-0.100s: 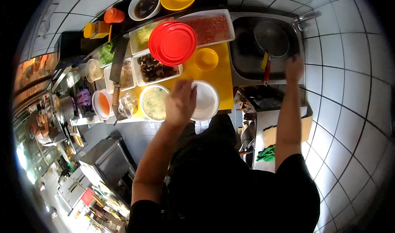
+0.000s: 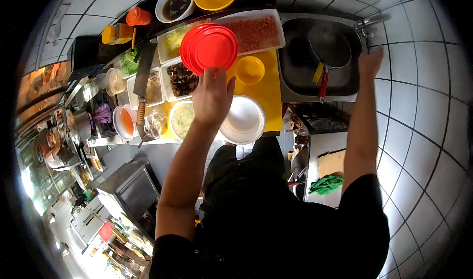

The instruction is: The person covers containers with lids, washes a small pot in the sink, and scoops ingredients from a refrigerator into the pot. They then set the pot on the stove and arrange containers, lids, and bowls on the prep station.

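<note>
The left hand [image 2: 212, 99] reaches forward, palm down, its fingers fairly straight and close together and its thumb apart. Its fingertips meet the near rim of the stacked red plastic lids [image 2: 209, 47]; whether they grip is hidden. The lids lie over the inner edges of the food trays, left of the small yellow bowl [image 2: 250, 70] and beyond the white bowl [image 2: 242, 120] on the yellow cutting board [image 2: 274, 99].

They look light, thin and slightly springy, hardly fragile, but probably slick if wet. The near rim should suit a pinch, thumb beneath and fingers above; nested edges may cling together.

The left forearm slants inward from a bent elbow. The right arm extends past the sink [image 2: 290, 84], its hand [image 2: 370, 63] near the faucet [image 2: 364, 30], fingers blurred; I cannot tell how far open it is or whether it holds anything.
</note>
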Demonstrator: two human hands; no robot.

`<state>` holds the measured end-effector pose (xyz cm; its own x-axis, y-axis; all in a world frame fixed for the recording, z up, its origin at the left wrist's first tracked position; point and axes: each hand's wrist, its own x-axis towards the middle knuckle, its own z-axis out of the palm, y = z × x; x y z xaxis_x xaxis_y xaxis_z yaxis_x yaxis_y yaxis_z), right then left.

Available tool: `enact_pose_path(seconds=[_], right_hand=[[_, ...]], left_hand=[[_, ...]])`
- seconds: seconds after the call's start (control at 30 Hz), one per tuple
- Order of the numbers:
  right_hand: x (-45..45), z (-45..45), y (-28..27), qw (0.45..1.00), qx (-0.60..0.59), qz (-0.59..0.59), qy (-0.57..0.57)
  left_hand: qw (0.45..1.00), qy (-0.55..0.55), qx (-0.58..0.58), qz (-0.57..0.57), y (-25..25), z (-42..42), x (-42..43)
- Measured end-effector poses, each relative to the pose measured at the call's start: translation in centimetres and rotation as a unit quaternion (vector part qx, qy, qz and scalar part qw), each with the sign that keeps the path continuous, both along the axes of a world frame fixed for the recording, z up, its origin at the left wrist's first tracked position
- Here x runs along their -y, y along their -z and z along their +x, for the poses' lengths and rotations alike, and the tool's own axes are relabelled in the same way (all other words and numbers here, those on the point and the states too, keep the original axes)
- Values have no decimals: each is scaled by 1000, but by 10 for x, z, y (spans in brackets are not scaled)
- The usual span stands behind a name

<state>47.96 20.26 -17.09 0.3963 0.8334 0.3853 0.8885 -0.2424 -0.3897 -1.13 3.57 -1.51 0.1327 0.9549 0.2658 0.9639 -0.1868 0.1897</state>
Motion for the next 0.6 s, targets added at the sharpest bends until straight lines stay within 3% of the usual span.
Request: enact_pose_path(seconds=[0.1, 0.13, 0.2, 0.27, 0.33, 0.4, 0.43, 0.47, 0.53, 0.57, 0.6], right_hand=[[-44, 39, -10, 992, -81, -95, -24], [-56, 49, 8, 992, 12, -105, -68], [-67, 50, 1, 969, 6, -229, -89], [-55, 45, 0, 968, 42, -210, -132], [-53, 36, -11, 956, 71, -257, -124], [-54, 54, 23, 963, 94, -187, -172], [-54, 55, 17, 927, 179, -235, -230], [-53, 70, 36, 936, 153, -186, -256], [-45, 56, 44, 956, 98, -154, -231], [-33, 44, 33, 966, 70, -172, -182], [-21, 42, 27, 956, 158, -161, -190]], left_hand=[[972, -31, -194, -129, 21, 3, -15], [976, -10, -189, -106, 29, -5, -14], [978, -2, -200, -52, 17, -5, -15], [985, 22, -163, 60, -6, -14, -12], [986, 12, -147, 75, -48, -21, 2], [988, -31, -48, 141, -77, -34, 23], [991, -86, -8, 99, -89, -46, 40], [980, -158, 107, 49, -99, -53, 61], [875, -283, 391, -32, -101, -79, 104], [821, -298, 487, -4, -94, -85, 123], [735, -305, 605, -7, -78, -103, 151]])
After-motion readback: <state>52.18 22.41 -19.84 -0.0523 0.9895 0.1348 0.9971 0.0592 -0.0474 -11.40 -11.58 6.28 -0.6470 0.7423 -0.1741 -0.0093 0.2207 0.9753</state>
